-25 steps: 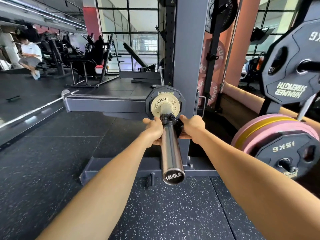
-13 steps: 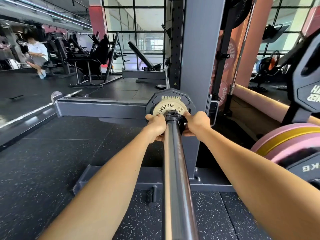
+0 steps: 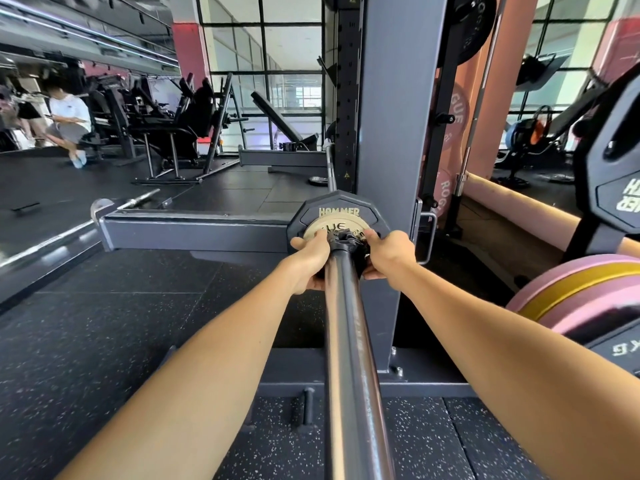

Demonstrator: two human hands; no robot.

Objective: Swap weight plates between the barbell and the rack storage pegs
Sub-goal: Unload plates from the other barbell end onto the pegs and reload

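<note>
With both arms stretched forward, the left hand [image 3: 309,261] and right hand [image 3: 387,252] grip the black collar [image 3: 346,237] on the barbell sleeve [image 3: 349,341], against the small cream plate [image 3: 317,230].

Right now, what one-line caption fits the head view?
Both hands, left hand and right hand, grip a black collar against the tan plate on the barbell sleeve.

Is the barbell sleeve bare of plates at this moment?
No: a small tan plate sits against a black Hammer plate on the barbell sleeve, with the left hand and right hand at the collar.
</note>
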